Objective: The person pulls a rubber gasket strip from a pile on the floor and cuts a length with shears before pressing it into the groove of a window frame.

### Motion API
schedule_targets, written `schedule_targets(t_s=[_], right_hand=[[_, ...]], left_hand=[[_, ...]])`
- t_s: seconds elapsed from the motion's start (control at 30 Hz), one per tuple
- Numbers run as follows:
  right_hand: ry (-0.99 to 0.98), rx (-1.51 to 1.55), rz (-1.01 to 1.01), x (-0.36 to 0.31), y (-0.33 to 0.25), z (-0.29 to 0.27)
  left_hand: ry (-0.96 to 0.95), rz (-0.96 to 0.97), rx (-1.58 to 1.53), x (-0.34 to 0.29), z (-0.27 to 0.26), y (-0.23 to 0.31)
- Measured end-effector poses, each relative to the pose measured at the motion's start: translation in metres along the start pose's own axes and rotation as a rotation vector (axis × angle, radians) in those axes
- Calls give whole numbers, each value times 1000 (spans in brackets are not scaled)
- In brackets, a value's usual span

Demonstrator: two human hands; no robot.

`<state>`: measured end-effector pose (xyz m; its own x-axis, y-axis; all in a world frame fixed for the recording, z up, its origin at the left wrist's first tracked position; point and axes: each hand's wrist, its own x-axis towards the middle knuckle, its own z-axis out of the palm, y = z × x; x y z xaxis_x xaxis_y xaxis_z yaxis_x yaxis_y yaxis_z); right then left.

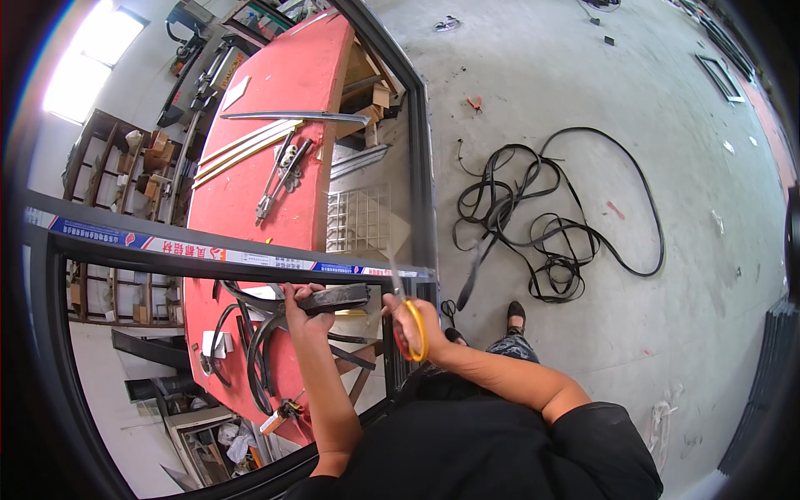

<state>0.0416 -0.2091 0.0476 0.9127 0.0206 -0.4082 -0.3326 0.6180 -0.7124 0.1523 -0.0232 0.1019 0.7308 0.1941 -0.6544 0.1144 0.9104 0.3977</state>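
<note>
My left hand [307, 307] is closed around a thick, dark rubbery piece [340, 298] that looks like bunched black strip; its worn grey side faces up and its blunt end points right. Black strips [262, 358] curve down beneath this hand over the red table. In my right hand [417, 323] is a pair of scissors [414, 333] with yellow-orange handles, the fingers wrapped in the loops. Its blades point up and away, blurred, in front of the frame's crossbar. The scissors are apart from the dark piece. A dark metal frame [292, 263] with a printed film stands around my work.
The red-topped table [275, 83] carries pale metal bars [242, 154] and a long-handled cutter [282, 183]. To the right, a tangled black strip [517, 200] lies on the grey floor near my foot [517, 315]. Orange-handled pliers [474, 103] lie farther off. Shelves [125, 158] line the left wall.
</note>
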Motion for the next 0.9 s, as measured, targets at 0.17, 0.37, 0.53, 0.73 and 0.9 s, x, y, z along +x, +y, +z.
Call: schedule_targets(t_s=[0.17, 0.37, 0.53, 0.73, 0.9], right_hand=[[57, 147, 132, 14, -17, -37], [88, -6, 166, 6, -29, -74], [155, -57, 210, -3, -20, -117], [-50, -673, -49, -15, -32, -95], [-346, -499, -162, -20, -40, -24]], left_hand=[[-34, 9, 8, -10, 12, 9], [-87, 68, -77, -21, 5, 10], [17, 304, 6, -32, -17, 11], [-138, 239, -449, -70, -43, 35], [-411, 292, -656, -79, -50, 36]])
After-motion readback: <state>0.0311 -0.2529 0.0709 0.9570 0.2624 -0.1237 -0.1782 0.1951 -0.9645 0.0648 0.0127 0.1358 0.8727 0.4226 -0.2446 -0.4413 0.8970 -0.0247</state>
